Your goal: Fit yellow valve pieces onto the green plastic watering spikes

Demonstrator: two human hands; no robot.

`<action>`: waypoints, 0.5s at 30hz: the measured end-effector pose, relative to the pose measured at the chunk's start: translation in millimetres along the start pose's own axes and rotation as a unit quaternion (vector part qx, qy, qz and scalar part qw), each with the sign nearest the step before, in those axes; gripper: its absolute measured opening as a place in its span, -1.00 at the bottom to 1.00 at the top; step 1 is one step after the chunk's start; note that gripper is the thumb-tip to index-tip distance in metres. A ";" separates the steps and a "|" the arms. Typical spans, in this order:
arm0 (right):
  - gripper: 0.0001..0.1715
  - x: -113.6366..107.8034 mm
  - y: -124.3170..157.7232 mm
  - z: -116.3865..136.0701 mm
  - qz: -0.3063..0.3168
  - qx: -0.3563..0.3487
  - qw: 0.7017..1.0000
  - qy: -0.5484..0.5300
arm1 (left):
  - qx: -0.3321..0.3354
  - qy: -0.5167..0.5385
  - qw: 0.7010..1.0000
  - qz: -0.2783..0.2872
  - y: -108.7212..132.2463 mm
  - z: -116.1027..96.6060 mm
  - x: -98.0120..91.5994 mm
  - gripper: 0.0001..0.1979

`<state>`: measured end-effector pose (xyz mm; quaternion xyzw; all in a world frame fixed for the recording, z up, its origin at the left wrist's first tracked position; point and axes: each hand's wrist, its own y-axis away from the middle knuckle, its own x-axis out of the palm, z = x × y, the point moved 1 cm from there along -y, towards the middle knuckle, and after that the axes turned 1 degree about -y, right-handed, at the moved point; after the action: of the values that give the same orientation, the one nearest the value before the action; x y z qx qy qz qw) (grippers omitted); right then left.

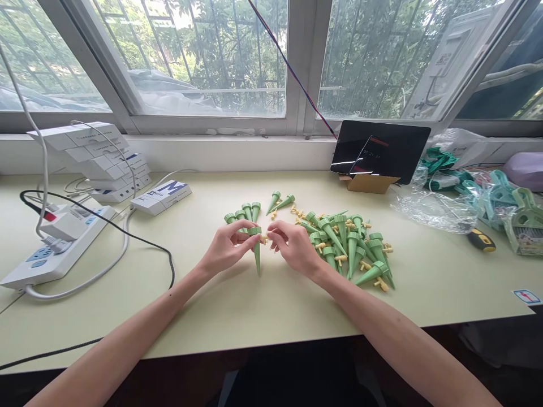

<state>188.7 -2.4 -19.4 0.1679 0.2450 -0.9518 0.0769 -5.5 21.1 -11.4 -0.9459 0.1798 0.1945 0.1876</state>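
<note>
Tabletop (263,305), pale green and wide, carries everything: a white power strip (55,249) at far left, a stack of white boxes (97,158) behind it, a dark tablet (379,150) propped by the window. Right of centre lies the pile of green cones (352,249), tangled with small yellow bits, and a few upright cones (244,213) stand just behind the hands.

Left hand (227,249) pinches one green cone (257,254) by its collar, tip pointing down; whether it touches the table I can't tell. Right hand (292,246) closes thumb and forefinger on a yellow fitting (265,238), right at that collar's side.

Tiny parts, tight work: I'd judge it goes best with the cone held dead steady, the fitting squared to the collar, and pressure straight in, so nothing slips from the fingertips.
</note>
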 end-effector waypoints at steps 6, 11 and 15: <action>-0.83 0.0 -0.1 0.4 0.009 -0.001 1.000 0.002 | -0.010 -0.011 1.000 -0.003 0.1 -4.2 0.7 -0.67; -0.93 2.0 0.2 -2.3 0.016 -0.010 1.000 0.007 | -0.016 -0.038 0.999 -0.024 -0.6 -6.5 -0.1 -0.68; -0.93 2.6 -0.2 -4.1 0.017 -0.009 1.000 0.014 | -0.015 -0.023 0.999 -0.025 -1.1 -7.1 0.5 -0.68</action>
<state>187.4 -0.3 -23.6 0.1850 0.2521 -0.9455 0.0911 -2.5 19.0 -5.3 -0.9479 0.1484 0.2144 0.1829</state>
